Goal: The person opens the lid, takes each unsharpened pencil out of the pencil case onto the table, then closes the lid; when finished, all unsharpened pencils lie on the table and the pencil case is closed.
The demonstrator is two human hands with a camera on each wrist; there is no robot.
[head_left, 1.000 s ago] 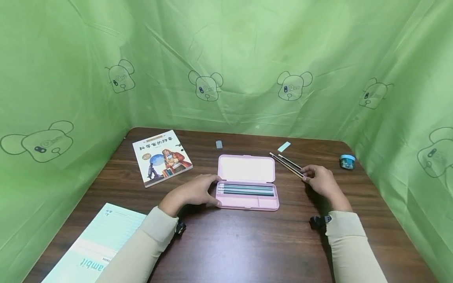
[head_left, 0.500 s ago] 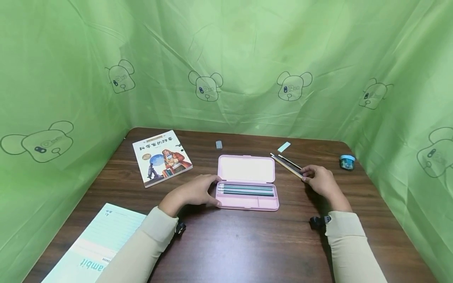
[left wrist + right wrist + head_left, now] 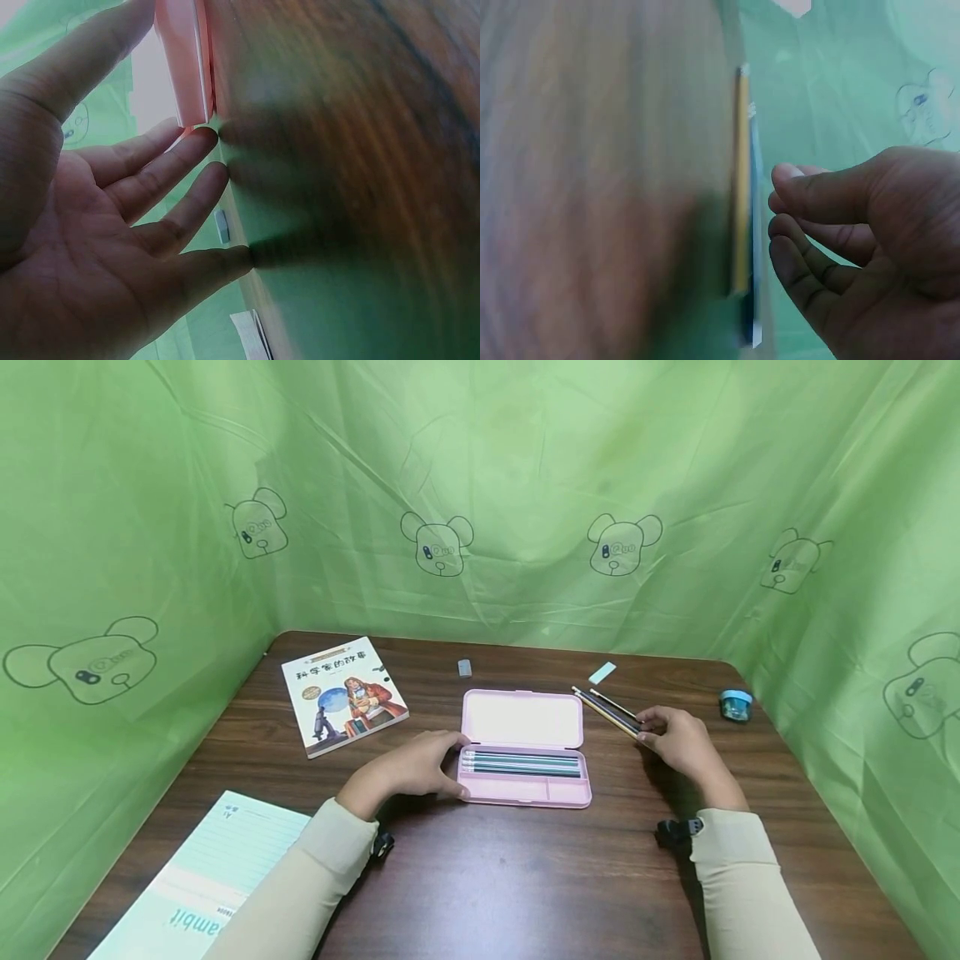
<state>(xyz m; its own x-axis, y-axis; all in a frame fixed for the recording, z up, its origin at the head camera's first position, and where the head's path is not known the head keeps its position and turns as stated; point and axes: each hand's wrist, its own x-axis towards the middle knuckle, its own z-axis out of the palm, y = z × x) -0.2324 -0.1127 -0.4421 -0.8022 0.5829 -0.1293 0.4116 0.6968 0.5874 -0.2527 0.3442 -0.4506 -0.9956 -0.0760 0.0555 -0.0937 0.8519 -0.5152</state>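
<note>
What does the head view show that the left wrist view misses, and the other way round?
Only the head view shows the right hand at the loose pencils, the pencils lying inside the open pink case, the storybook, the notebook, the blue sharpener and the pale green eraser.

Only the left wrist view shows the left hand from the palm side, with fingertips on the table beside the case's end.

Both show the left hand, the pink case, the wooden table and the grey eraser.

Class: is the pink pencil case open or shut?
Open. The pencil case has its lid laid back flat on the table, and pencils show in the tray.
</note>
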